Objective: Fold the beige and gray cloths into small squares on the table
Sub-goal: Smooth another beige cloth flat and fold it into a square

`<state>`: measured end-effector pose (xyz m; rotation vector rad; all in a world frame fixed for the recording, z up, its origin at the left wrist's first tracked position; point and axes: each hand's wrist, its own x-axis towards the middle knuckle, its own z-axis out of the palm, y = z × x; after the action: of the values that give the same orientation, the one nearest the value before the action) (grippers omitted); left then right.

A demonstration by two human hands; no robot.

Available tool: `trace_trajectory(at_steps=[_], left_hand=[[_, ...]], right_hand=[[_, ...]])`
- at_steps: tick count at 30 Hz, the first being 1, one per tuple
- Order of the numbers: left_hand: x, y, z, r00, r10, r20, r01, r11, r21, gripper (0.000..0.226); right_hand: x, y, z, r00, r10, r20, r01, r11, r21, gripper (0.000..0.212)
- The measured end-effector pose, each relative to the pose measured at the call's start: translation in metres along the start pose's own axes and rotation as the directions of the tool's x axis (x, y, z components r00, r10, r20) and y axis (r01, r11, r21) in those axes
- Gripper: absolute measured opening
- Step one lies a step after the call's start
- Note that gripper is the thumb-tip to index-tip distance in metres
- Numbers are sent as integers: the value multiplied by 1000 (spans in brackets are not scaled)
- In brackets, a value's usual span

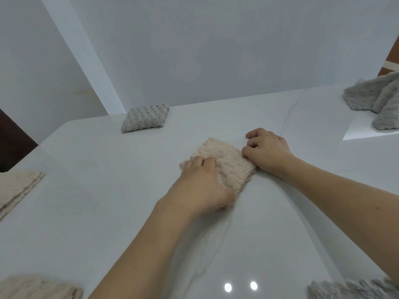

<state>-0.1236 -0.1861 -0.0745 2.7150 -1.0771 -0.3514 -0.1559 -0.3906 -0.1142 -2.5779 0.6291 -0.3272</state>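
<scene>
Nearest the camera, at the bottom edge of the white worktop [90,190], a beige cloth [38,288] lies at the left corner and a gray cloth [345,290] at the right, both cut off by the frame. Farther in, the left hand [200,186] rests on the near-left part of a folded beige cloth [224,165], its fingers [194,162] together and curled over the cloth's left edge, thumb tucked under the near fold. Just beyond, the right hand [265,149] presses the cloth's right edge with curled fingers [252,143], knuckles up. Well left of the left fingers lies a stack of beige cloths [17,188]. Beyond the fingers, a gray folded square [144,117] sits near the far-left edge; far right, a rumpled gray cloth [375,100].
</scene>
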Motion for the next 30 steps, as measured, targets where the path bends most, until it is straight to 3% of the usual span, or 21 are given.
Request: trace_trajectory(at_steps=[2,6,8,11,13,19,22,26,30], left_hand=[[6,-10,-9,998,-5,63,3,1000,23,91],[14,-14,-12,990,-5,144,3,1000,12,99],[20,-15,-2,993,-20,116,27,998,-52,90],[18,-14,25,1000,10,-26,-9,999,39,62],[11,-14,36,992,0,-123,5,999,44,63],[9,-17,30,999,-3,-50,9,994,108,70],[16,-13,23,999,-46,3,45,995,88,70],[16,-4,30,991,-82,-108,83,997,9,62],[3,-15,38,981,-116,-159,118,993,7,62]], right_hand=[[-1,0,1,1000,-14,-17,14,1000,-11,6],[-6,1,-4,994,-98,45,99,995,-10,64],[-7,1,-4,988,-142,59,144,989,-34,73],[-6,1,-2,980,-191,64,196,977,-89,67],[-5,0,-2,977,-191,90,201,972,-120,61],[-4,0,0,984,-156,84,164,982,-97,44],[-5,-1,1,983,-152,98,163,980,-116,45],[-5,-2,1,970,-143,198,187,956,-225,48],[-4,-1,1,970,-141,197,182,961,-210,52]])
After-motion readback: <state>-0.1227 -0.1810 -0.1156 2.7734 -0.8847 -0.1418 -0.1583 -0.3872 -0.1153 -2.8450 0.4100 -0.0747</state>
